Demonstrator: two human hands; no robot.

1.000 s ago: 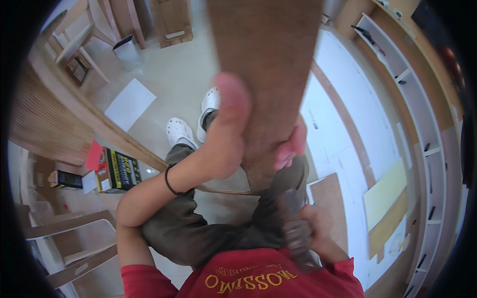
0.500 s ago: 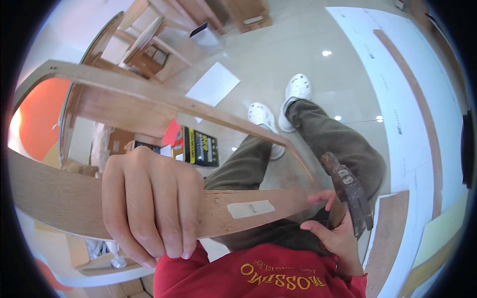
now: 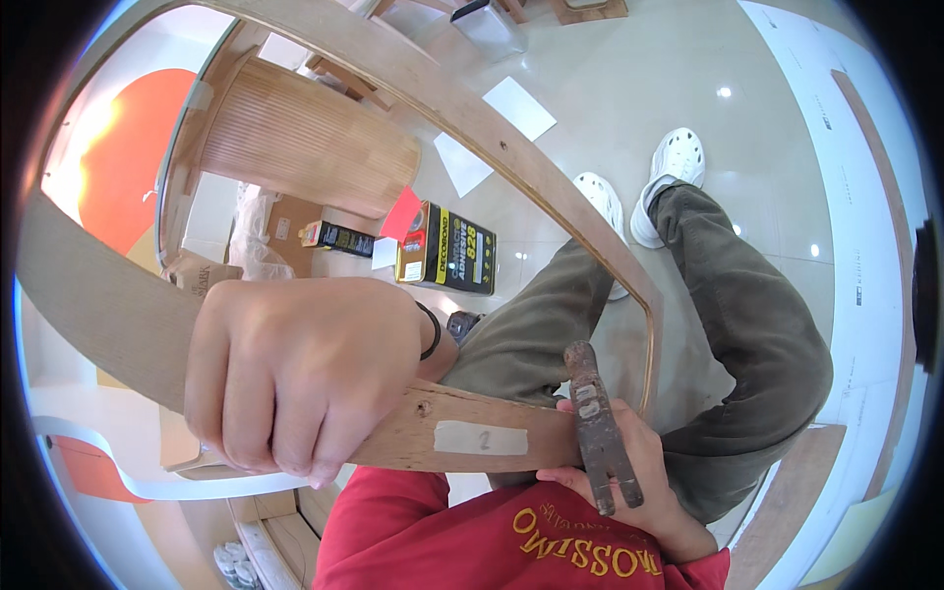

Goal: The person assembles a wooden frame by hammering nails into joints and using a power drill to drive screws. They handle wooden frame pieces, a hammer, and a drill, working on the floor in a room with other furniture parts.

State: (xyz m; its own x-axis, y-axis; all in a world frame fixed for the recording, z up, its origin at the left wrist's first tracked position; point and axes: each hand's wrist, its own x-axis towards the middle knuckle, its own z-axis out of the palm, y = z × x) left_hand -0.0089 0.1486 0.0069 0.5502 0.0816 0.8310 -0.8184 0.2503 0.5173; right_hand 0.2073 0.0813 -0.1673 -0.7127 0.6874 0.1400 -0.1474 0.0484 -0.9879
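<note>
A curved wooden frame [image 3: 492, 157] is held up close in front of me, a strip of pale tape [image 3: 481, 439] on its lower board. My left hand [image 3: 295, 374] is closed over that board left of the tape, a dark band around its wrist. In my right hand [image 3: 639, 462] is a hammer [image 3: 596, 423], its worn, rusty claw head upright beside the board's right end. The hammer's handle is mostly hidden behind its head. My right thumb lies close to the board's lower edge; whether it touches cannot be seen.
On the floor beyond the frame stand a black-and-yellow adhesive can [image 3: 447, 248], a small dark box [image 3: 337, 239] and a slatted wooden piece [image 3: 310, 133]. White sheets [image 3: 519, 108] lie nearby. Large white panels with wooden strips [image 3: 885, 216] stretch along the right. My legs [image 3: 737, 315] are beneath.
The frame has tilted and swung, its upper side rising in view. My right hand has brought the hammer left, against or near the board's end. My view has shifted, and my left hand keeps its grip.
</note>
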